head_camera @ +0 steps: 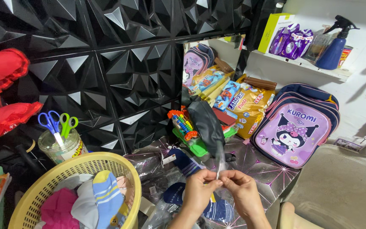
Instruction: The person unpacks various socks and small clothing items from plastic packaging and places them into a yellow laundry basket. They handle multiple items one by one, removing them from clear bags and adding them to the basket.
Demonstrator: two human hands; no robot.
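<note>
My left hand (198, 193) and my right hand (244, 193) meet at the bottom centre, fingertips pinched together on the top edge of a clear plastic bag (219, 157) that rises between them. Under my hands lie dark blue socks (183, 163) with lighter stripes, partly inside more clear plastic wrap (157, 169). A dark grey balloon-like pouch (206, 123) stands just behind the bag.
A yellow woven basket (64, 174) of socks and cloth sits at bottom left, with a jar of scissors (60, 142) behind it. A purple cartoon backpack (295, 125), snack packets (248, 106), a green toy abacus (187, 131) and a mirror (210, 63) stand behind. A blue spray bottle (335, 44) is on the shelf.
</note>
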